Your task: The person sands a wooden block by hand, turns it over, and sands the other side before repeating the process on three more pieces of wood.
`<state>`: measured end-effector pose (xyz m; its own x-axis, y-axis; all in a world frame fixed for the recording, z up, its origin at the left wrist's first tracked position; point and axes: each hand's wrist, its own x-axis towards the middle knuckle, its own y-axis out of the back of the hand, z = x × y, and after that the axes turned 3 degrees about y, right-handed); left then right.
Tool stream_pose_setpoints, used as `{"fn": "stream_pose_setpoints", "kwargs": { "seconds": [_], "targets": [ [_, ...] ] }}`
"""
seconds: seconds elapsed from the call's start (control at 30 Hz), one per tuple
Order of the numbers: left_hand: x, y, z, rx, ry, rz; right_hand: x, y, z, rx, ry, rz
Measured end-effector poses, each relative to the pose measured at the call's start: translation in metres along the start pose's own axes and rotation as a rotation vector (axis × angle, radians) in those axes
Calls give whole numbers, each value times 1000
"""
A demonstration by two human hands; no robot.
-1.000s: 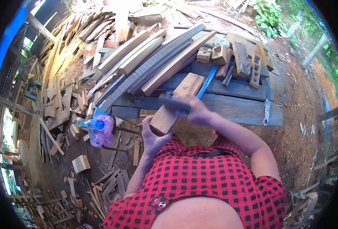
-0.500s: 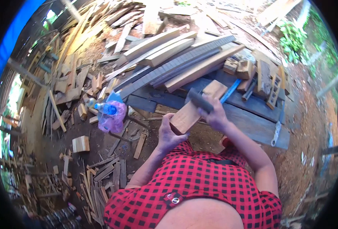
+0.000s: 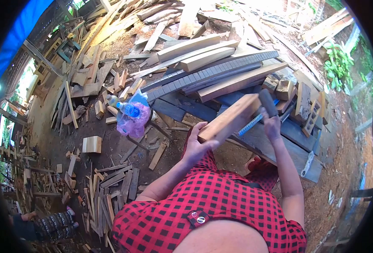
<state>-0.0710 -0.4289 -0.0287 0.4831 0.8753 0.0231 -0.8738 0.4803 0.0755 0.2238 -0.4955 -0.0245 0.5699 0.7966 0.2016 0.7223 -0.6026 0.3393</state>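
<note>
The left hand (image 3: 196, 147) is cupping the near end of 1 wooden block (image 3: 230, 120), partly curled; the right hand (image 3: 272, 125) is gripping 1 dark tool (image 3: 268, 102) tightly. The block is tilting over the worktop (image 3: 294, 154), probably feeling stiff, fairly heavy; opposite sides are likely offering surest hold.

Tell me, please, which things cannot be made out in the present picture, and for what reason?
All in the head view:
- Wooden block in the left hand: underside hidden by its own body.
- Dark tool: its lower part is covered by the right hand.
- Blue strip: marks too small to read.
- Bottle: label too small to read.
- Other person, lower left: cut off by the dark lens edge.
</note>
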Motion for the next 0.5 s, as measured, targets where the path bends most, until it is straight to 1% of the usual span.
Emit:
{"fn": "stream_pose_setpoints", "kwargs": {
  "seconds": [0.03, 0.07, 0.1, 0.13, 0.17, 0.2, 0.23, 0.3, 0.37, 0.4, 0.43, 0.47, 0.5],
  "targets": [
    [0, -1, 1, -357, 322, -49, -10, -15, 0, 58, 52, -20],
    [2, 1, -8, -478, 381, -90, -23, -34, -3, 116, 108, -40],
    [3, 3, -10, -481, 379, -91, -37, -45, -26, -68, 311, -109],
    [1, 3, -12, -537, 419, -80, -50, -53, -51, -253, 514, -177],
    [-1, 4, -13, -594, 462, -67, -59, -63, -65, -307, 618, -272],
    [-2, 6, -14, -611, 456, -99, -66, -72, -73, -359, 722, -370],
    [-5, 6, -15, -613, 455, -93, -71, -78, -72, -325, 703, -471],
    [-7, 5, -20, -612, 410, -118, -65, -80, -63, -362, 741, -560],
    [-5, 6, -27, -628, 425, -70, -38, -74, -45, -368, 715, -447],
    [-7, 7, -24, -625, 458, -85, -17, -67, -31, -385, 723, -343],
    [-7, 7, -22, -623, 491, -103, -4, -72, -2, 186, 225, -237],
    [-8, 6, -21, -599, 494, -111, 19, -58, 23, -109, 243, -163],
    [-8, 5, -21, -600, 491, -114, 35, -47, 17, -50, 271, -106]
  ]
}}
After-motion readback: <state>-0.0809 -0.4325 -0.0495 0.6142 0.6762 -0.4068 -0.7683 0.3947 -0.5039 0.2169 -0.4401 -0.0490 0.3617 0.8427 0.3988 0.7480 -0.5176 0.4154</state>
